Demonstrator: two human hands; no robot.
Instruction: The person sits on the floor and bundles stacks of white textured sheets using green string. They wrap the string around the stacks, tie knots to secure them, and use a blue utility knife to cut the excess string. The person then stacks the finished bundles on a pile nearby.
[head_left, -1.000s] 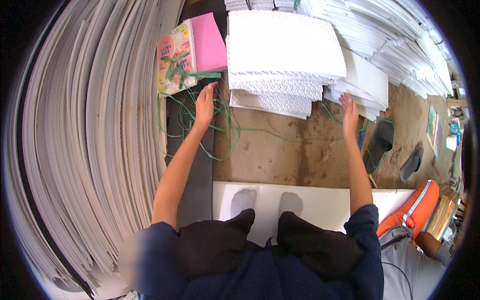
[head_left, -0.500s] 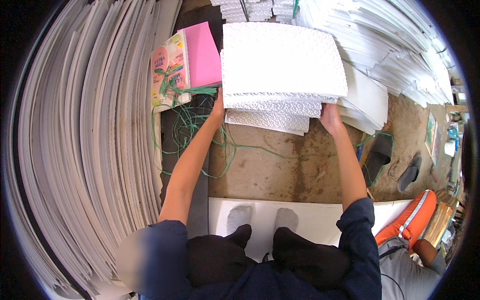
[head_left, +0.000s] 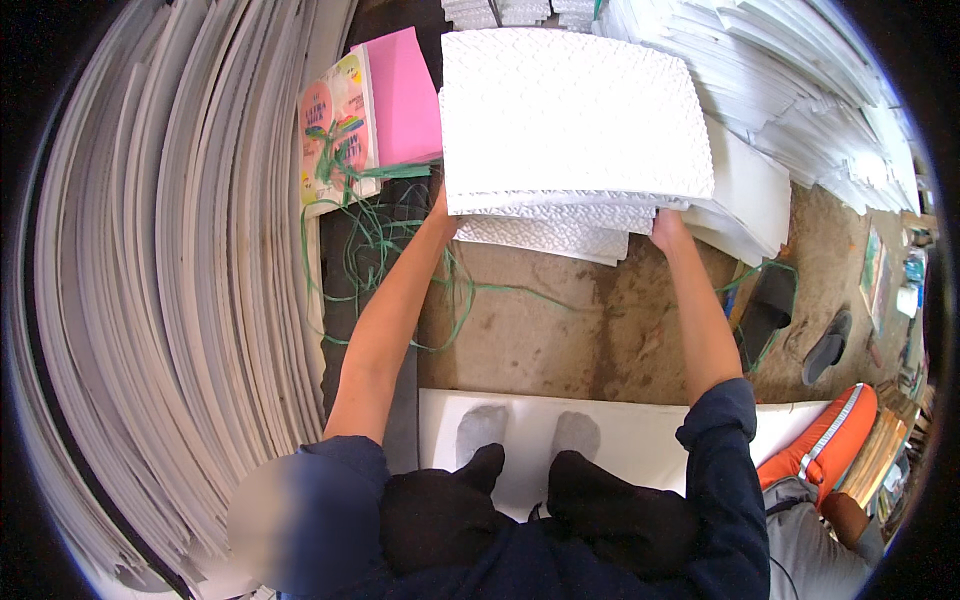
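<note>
A stack of white sheets with a bumpy, embossed surface [head_left: 575, 115] is held in front of me between both hands. At its near left corner my left hand [head_left: 442, 212] grips the side, most of its fingers hidden by the sheets. On the near right, my right hand [head_left: 668, 228] reaches under the edge, its fingertips out of sight beneath the stack. Below the held sheets lie more white embossed sheets [head_left: 545, 238], their edges stepped unevenly. Tangled green plastic twine [head_left: 375, 245] lies beside my left forearm.
Tall rows of white sheets [head_left: 200, 250] stand at the left. Pink sheets [head_left: 405, 100] and a printed packet [head_left: 335, 140] lie near them. White piles [head_left: 780, 90] fill the far right. Dark slippers [head_left: 768, 300] rest on the floor. A person in grey [head_left: 810, 550] is at the lower right.
The held top sheets have risen slightly towards me and shifted right, looking larger. Both hands have moved along with them, the right one further under the edge.
</note>
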